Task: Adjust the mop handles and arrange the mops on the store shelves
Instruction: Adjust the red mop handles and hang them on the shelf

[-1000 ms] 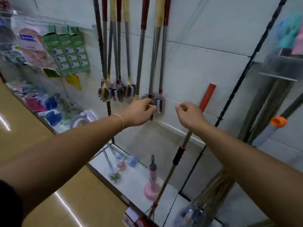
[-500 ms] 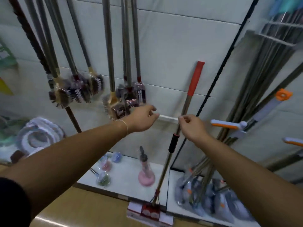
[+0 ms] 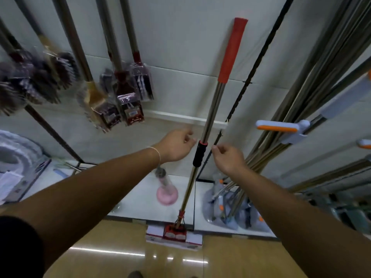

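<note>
Head cam, fwd/down, close on mop (image 3: 212,109)

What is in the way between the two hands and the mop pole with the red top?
Nothing visible. The left hand and right hand hover on either side of the mop's black grip, with only open air between. The black shelf rail runs behind the pole, against the wall, not in the way.
</note>
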### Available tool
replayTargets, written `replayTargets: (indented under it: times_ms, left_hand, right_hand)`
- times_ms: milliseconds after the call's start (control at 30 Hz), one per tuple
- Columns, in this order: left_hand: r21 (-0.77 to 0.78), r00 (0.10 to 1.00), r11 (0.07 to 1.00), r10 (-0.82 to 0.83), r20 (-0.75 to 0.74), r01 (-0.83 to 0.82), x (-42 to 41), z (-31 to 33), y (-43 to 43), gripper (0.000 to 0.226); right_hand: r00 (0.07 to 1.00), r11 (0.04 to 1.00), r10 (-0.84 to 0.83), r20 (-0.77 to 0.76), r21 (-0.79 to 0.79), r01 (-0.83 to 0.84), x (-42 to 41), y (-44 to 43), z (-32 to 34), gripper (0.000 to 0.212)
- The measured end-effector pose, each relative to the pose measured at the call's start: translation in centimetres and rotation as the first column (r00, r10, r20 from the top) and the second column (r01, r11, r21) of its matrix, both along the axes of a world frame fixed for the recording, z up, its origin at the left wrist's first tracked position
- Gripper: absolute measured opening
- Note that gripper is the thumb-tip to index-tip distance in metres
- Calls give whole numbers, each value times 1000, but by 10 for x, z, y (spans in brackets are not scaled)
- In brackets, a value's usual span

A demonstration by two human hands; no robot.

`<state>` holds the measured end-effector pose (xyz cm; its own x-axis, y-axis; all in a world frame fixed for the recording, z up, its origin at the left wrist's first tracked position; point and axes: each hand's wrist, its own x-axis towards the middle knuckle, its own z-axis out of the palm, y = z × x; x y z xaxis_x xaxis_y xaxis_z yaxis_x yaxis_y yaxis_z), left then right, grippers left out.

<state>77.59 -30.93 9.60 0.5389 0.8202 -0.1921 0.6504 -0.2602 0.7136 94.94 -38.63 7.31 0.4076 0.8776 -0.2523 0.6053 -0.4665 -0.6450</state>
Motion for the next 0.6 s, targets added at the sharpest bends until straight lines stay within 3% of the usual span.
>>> replayTargets:
  times_ms: [267,433,600]
  left_hand:
    - [-129,997,989,72,18,-69,24,-85,18,43]
    - [-243,997,967,72,-17,-74,35,-138,22,51]
    - [-287,995,955,89,50,-71,51,-167,25,52]
  right_hand:
    - [999,997,-11,-50,-77,7,11,39,-76,47]
    - [988,1000,-9,-157,28,13,10,61,-109,50]
    - [956,985,21,-293,171,31,12,76,-124,17]
